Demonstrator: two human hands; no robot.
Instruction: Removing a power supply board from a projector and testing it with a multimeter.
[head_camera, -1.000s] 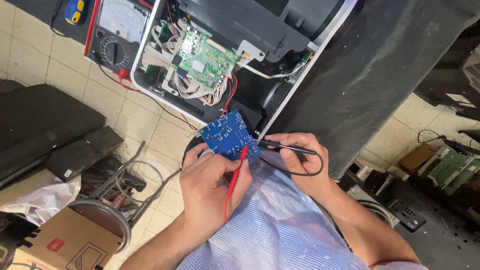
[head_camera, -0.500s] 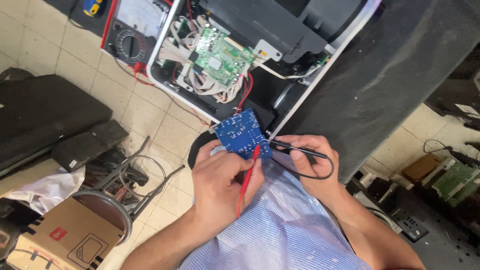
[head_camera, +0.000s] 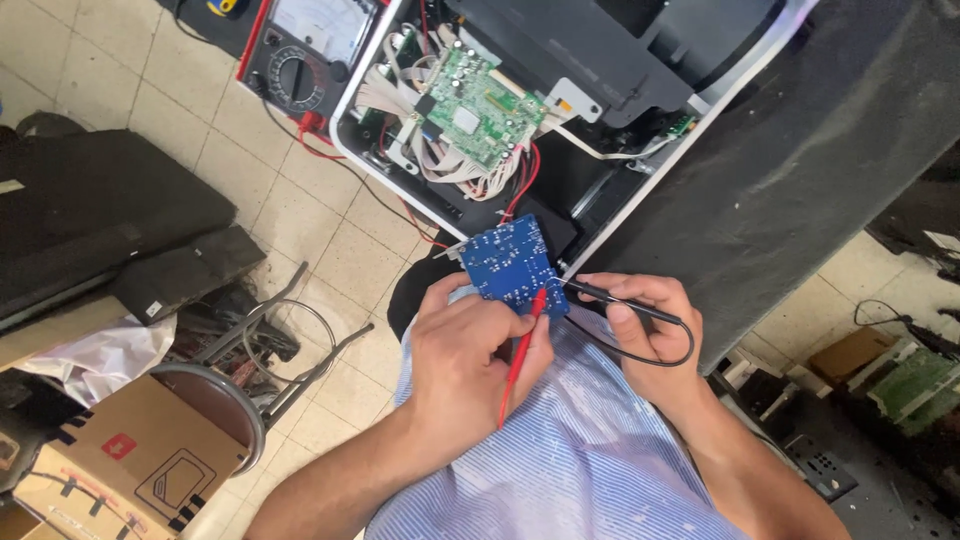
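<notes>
Red probe (head_camera: 520, 350) in left hand (head_camera: 470, 365), tip up-right, touching blue board (head_camera: 512, 265).

Circuit board (head_camera: 510, 262) just beyond the left hand's fingers (head_camera: 452, 300); red probe (head_camera: 520, 350) between those fingers, tip on the board; black probe (head_camera: 610, 296) under the right hand's fingers (head_camera: 640, 300), right of the board.

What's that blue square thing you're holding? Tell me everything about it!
The blue board is a small, flat, roughly square circuit board, covered in tiny silver solder dots and pale lines. It is tilted, its dotted side facing up, over the lap, just in front of the opened machine. The left hand holds its near edge and presses a red probe to its corner. The right hand brings a black probe to the same corner. Red wires run behind it.
</notes>
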